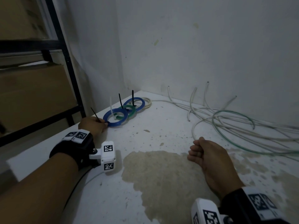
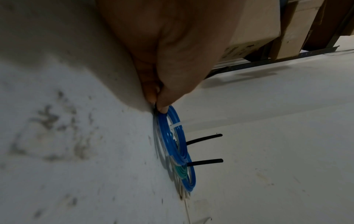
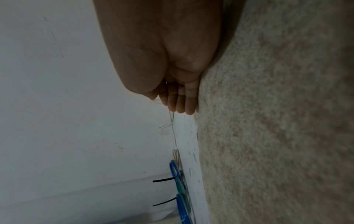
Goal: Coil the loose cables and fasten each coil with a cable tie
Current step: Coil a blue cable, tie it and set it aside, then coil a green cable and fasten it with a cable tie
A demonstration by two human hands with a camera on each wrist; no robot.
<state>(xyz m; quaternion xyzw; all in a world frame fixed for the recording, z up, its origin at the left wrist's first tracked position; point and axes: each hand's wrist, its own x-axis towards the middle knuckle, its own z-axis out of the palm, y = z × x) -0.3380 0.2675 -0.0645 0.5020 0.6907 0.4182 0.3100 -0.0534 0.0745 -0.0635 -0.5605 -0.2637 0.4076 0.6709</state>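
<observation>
Several tied coils lie in a row at the table's back left: a near blue coil (image 1: 116, 125), a green coil (image 1: 133, 113), a far blue coil (image 1: 143, 104) and a white coil (image 1: 149, 103). My left hand (image 1: 105, 124) pinches the near blue coil (image 2: 176, 142) at its front rim, where a black cable tie (image 1: 95, 114) sticks up. A white tie (image 1: 111, 107) also stands on that coil. Loose white and green cables (image 1: 234, 125) sprawl at the right by the wall. My right hand (image 1: 196, 146) rests on the table with curled fingers pinching the end loop of a white cable (image 1: 193, 131).
A black metal rack (image 1: 72, 78) with cardboard boxes (image 1: 32, 94) stands left of the table (image 1: 113, 199). White walls close the corner behind the coils. A large brownish stain (image 1: 161, 175) spreads across the table under my right wrist.
</observation>
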